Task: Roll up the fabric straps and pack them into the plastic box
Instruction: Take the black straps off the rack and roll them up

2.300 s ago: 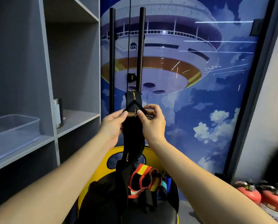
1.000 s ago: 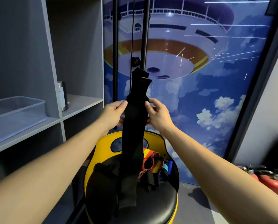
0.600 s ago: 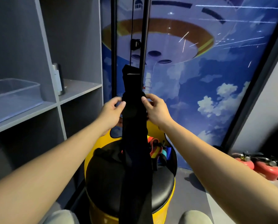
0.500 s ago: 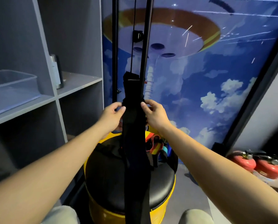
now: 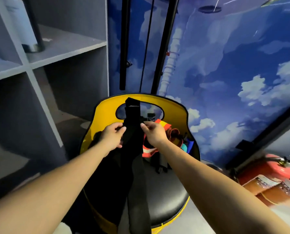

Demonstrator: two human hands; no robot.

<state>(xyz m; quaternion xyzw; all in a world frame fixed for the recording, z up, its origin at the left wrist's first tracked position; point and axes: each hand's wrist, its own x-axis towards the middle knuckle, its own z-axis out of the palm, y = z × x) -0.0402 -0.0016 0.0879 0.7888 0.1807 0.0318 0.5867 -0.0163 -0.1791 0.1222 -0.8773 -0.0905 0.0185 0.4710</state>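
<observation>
Both hands, left hand (image 5: 113, 136) and right hand (image 5: 155, 132), pinch the black strap (image 5: 132, 132); no lettering legible.

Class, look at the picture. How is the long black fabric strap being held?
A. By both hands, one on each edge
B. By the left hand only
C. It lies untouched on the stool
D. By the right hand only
A: the left hand and right hand each pinch an edge of the long black fabric strap, which hangs down over the round black-cushioned yellow stool.
</observation>
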